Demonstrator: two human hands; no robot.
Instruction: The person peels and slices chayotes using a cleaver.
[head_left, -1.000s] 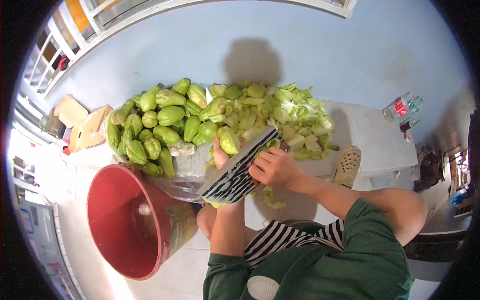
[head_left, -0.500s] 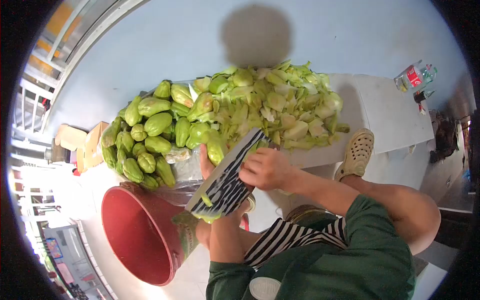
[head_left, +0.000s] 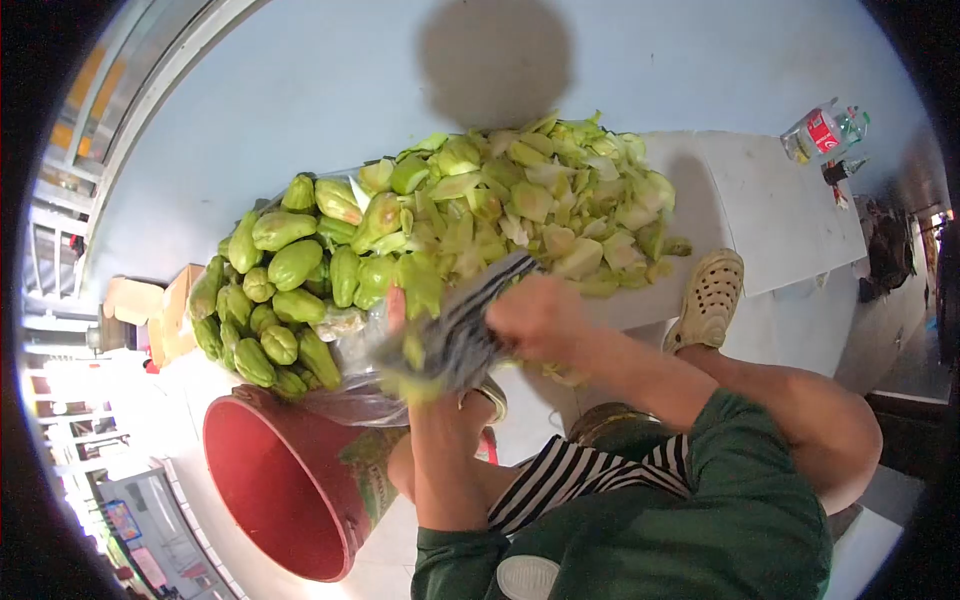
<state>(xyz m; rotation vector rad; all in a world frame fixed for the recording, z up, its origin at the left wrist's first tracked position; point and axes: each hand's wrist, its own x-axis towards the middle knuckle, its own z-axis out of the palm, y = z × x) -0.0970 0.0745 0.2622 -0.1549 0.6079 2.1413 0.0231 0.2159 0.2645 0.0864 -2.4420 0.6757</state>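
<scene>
My right hand (head_left: 535, 312), closed in a fist, grips the edge of a broad flat blade (head_left: 455, 340), blurred by motion. Black-and-white stripes like those of my shorts show on its face. Green scraps cling near its lower end. Behind the blade my left hand (head_left: 397, 308) holds a chayote (head_left: 420, 280); the thumb shows, while the fingers are hidden. Whole green chayotes (head_left: 295, 265) lie heaped beyond and to the left. A large mound of cut pale-green pieces (head_left: 540, 205) sits behind the blade, against the wall.
A red plastic bucket (head_left: 270, 490) lies tipped at the left, its mouth toward the camera's left. Cardboard (head_left: 180, 310) stands beyond it. Plastic bottles (head_left: 825, 130) are at the far right. My clog-shod foot (head_left: 708, 300) stands beside the mound.
The blade and my right hand have shifted slightly, and the blade is now smeared by motion. My left hand and its chayote have moved slightly away from me. The view has turned a little.
</scene>
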